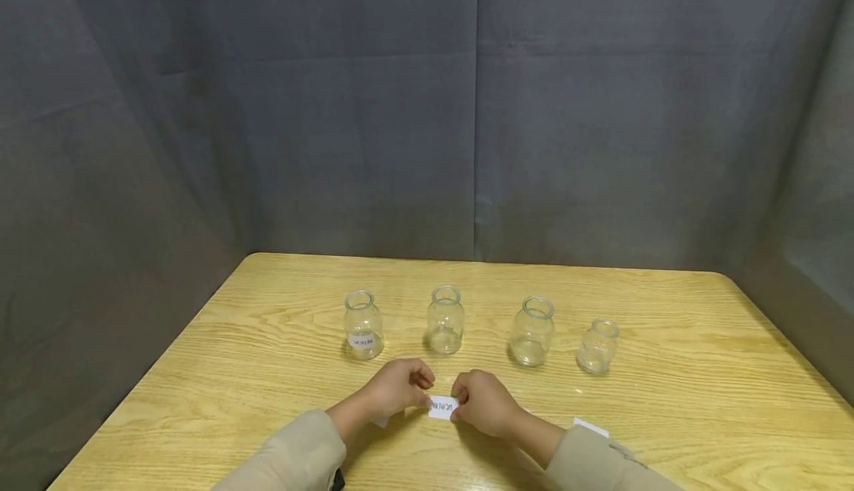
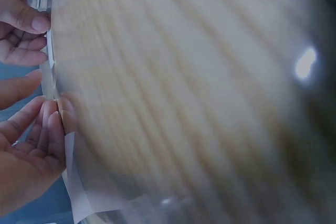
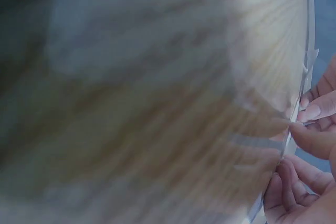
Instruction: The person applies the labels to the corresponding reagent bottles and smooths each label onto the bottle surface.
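Observation:
In the head view, my left hand [image 1: 400,386] and right hand [image 1: 485,402] hold a small white label [image 1: 442,407] with dark handwriting between them, low over the table. The left fingertips pinch its left edge; the right thumb and fingers pinch its right edge. Beyond the hands, a glass jar [image 1: 445,319] stands upright. To its left is another glass jar [image 1: 364,320] bearing a similar white label [image 1: 362,341]. Both hands appear at the frame's edge in the left wrist view, where white paper [image 2: 84,190] lies beside the nearer hand.
Farther right stand a third glass jar [image 1: 531,334] and a smaller one [image 1: 597,348]. A white paper piece [image 1: 591,427] lies by the right sleeve, and another [image 1: 381,422] shows partly under the left wrist. Grey curtains [image 1: 360,142] surround the wooden table [image 1: 707,372].

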`<state>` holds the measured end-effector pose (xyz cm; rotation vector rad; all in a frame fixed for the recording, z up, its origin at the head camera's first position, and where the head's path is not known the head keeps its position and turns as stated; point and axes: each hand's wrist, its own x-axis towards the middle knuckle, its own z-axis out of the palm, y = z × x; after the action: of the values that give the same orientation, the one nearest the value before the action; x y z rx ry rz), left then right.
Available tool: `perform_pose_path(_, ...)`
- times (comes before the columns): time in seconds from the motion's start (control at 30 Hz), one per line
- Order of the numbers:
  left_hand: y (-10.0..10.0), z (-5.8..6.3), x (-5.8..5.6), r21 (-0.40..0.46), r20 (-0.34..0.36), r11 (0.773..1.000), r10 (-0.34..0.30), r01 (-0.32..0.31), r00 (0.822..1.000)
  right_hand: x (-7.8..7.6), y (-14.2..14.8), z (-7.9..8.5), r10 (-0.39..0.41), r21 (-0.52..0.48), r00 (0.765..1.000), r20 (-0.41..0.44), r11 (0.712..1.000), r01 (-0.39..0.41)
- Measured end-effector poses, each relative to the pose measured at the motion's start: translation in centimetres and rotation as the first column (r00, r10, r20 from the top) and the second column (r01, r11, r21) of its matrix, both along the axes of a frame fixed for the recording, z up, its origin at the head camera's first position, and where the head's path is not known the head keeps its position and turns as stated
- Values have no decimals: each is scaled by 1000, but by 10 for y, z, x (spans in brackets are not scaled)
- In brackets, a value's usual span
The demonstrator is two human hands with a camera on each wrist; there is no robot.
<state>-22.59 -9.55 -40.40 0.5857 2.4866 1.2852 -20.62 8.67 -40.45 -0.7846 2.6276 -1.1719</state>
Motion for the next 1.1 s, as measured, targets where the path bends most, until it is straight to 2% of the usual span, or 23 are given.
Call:
perform_pose_path(0.23,5,-1,2,-74,-54,997,21,-25,998,1,-5,0,-34,43,999,-40,998,36)
perform_pose_path(0.53,6,0,4,-78,-11,997,4,-5,1000,1,-6,2,-1,43,1000,-16,999,2)
perform_pose_path(0.77,8,1,3,-89,-35,996,-29,26,999,-2,-10,2,-49,39,999,-15,998,49)
perform_pose_path(0.87,7,0,3,-83,-36,996,-34,31,999,-2,-11,2,-60,22,998,-11,998,61)
perform_pose_path(1.1,5,-2,1,-41,-86,999,-20,17,996,-3,-9,2,-45,-73,998,40,996,48)
